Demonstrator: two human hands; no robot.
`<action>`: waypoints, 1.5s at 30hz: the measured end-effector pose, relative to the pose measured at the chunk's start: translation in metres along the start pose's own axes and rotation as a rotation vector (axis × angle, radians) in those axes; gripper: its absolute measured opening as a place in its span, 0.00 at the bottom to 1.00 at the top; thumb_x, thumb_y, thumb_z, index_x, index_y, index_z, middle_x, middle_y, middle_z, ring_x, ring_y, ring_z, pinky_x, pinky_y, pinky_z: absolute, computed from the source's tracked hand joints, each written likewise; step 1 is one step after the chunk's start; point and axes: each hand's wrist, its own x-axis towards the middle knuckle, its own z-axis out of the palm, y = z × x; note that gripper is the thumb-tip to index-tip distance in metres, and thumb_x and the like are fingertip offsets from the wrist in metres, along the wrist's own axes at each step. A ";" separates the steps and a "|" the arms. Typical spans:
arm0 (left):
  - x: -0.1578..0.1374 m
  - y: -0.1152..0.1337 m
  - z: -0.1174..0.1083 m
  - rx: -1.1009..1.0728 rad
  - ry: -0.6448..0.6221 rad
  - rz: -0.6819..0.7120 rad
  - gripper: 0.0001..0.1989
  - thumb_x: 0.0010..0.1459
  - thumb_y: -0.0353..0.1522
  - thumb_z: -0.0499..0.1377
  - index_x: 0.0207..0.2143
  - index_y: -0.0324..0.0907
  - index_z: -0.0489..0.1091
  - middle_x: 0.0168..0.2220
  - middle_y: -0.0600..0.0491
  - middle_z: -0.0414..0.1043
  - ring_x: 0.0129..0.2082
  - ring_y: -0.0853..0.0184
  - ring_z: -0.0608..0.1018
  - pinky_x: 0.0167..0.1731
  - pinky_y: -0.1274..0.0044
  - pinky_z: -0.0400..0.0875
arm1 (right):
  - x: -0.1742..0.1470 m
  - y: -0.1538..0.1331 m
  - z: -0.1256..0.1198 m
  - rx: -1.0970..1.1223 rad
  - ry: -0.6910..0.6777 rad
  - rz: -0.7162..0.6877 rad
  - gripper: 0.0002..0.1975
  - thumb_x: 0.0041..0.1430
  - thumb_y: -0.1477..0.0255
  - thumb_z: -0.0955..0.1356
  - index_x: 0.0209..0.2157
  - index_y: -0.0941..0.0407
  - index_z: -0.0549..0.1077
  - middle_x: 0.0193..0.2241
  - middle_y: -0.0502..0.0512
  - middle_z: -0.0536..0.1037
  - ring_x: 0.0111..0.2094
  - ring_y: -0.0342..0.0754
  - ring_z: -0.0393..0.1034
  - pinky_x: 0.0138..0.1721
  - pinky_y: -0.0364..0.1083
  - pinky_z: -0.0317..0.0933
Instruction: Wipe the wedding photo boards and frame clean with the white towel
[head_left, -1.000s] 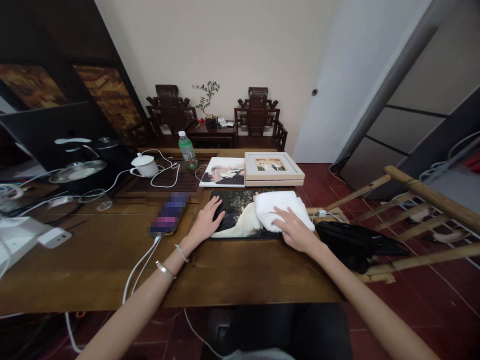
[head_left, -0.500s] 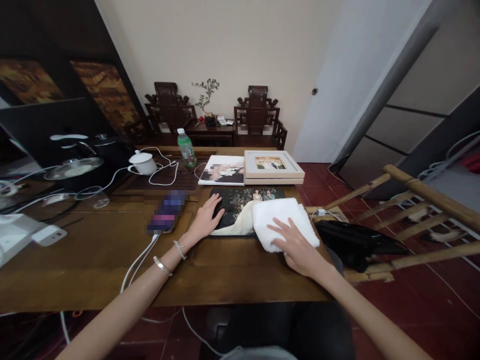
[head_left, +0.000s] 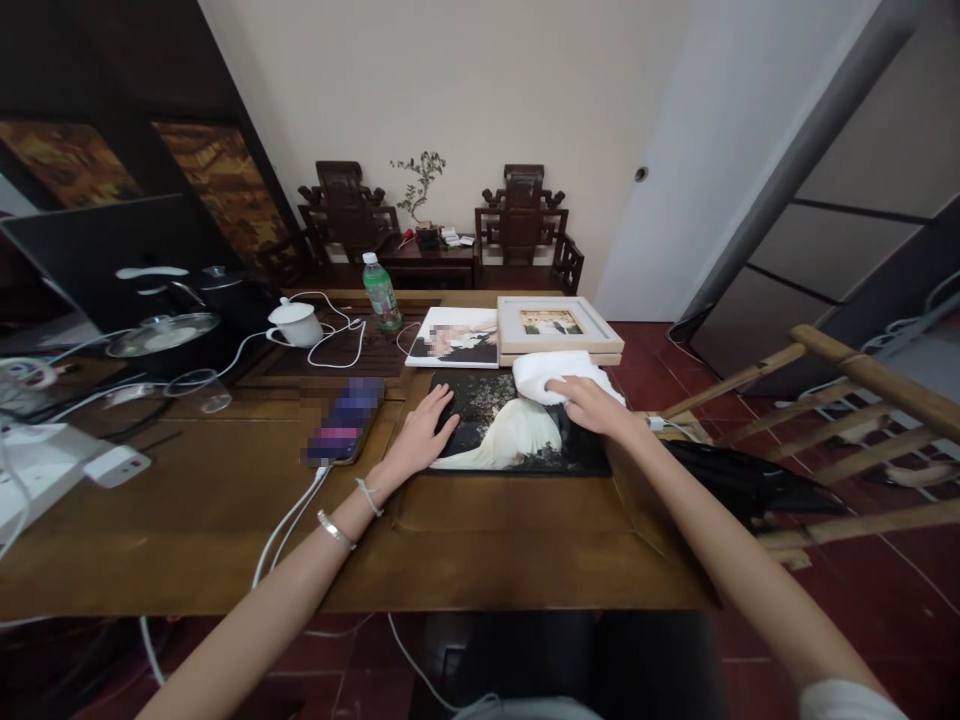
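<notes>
A dark photo panel (head_left: 517,445), printed with a person in a long pale dress, lies flat on the wooden table. My left hand (head_left: 426,430) rests on its left edge, fingers stretched out and holding nothing. Over the panel's upper right part, my right hand (head_left: 589,402) is closed on a folded white towel (head_left: 559,370) and presses it down. The towel hides that corner of the picture and comes close to the framed photo (head_left: 559,320) behind it.
Left of the panel lies a phone (head_left: 345,425) with a white cable. Farther back are a white photo book (head_left: 454,338), a green-labelled bottle (head_left: 382,295), a lidded white cup (head_left: 296,325) and a clear plastic cup (head_left: 206,390). A bamboo chair (head_left: 877,380) stands at the right.
My right hand has slid the towel away from me, from the panel's lower right to its upper right, uncovering the lower right corner. My left hand stays on the left edge.
</notes>
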 end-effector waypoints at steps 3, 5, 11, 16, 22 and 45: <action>0.000 0.000 0.000 0.001 0.000 -0.007 0.24 0.65 0.40 0.46 0.60 0.41 0.58 0.65 0.44 0.52 0.65 0.58 0.55 0.60 0.57 0.52 | 0.001 0.000 0.005 -0.002 0.014 0.002 0.27 0.43 0.86 0.57 0.45 0.60 0.70 0.41 0.64 0.75 0.45 0.57 0.69 0.47 0.56 0.63; 0.000 0.000 0.000 0.004 -0.002 -0.012 0.23 0.65 0.40 0.45 0.60 0.41 0.58 0.65 0.44 0.53 0.65 0.59 0.55 0.60 0.57 0.52 | -0.011 -0.007 0.010 0.006 0.023 -0.008 0.27 0.43 0.86 0.57 0.46 0.60 0.70 0.48 0.66 0.73 0.53 0.57 0.64 0.54 0.60 0.57; -0.001 0.004 0.000 0.019 -0.008 -0.033 0.23 0.65 0.38 0.45 0.60 0.40 0.57 0.65 0.44 0.51 0.66 0.58 0.54 0.59 0.55 0.53 | -0.085 -0.055 0.014 0.055 -0.004 -0.104 0.27 0.41 0.88 0.57 0.42 0.59 0.71 0.58 0.66 0.65 0.64 0.56 0.47 0.61 0.66 0.42; -0.001 0.005 -0.001 0.032 -0.008 -0.034 0.23 0.65 0.38 0.45 0.60 0.41 0.57 0.65 0.43 0.52 0.66 0.57 0.54 0.58 0.53 0.54 | -0.121 -0.082 0.006 0.040 -0.047 -0.179 0.26 0.38 0.88 0.57 0.39 0.58 0.71 0.59 0.63 0.64 0.65 0.58 0.43 0.61 0.69 0.39; 0.000 0.002 0.001 0.025 0.001 -0.017 0.23 0.65 0.39 0.46 0.60 0.41 0.57 0.65 0.43 0.53 0.65 0.58 0.55 0.59 0.56 0.54 | -0.073 -0.056 0.007 0.016 -0.050 -0.085 0.26 0.43 0.86 0.58 0.44 0.59 0.70 0.57 0.67 0.66 0.62 0.58 0.52 0.60 0.65 0.46; -0.001 0.004 0.001 0.012 0.010 -0.025 0.23 0.65 0.39 0.45 0.59 0.42 0.58 0.65 0.44 0.53 0.65 0.58 0.54 0.59 0.55 0.53 | -0.104 -0.108 0.006 0.045 -0.122 -0.142 0.26 0.42 0.88 0.58 0.43 0.58 0.72 0.59 0.65 0.63 0.65 0.61 0.42 0.59 0.71 0.40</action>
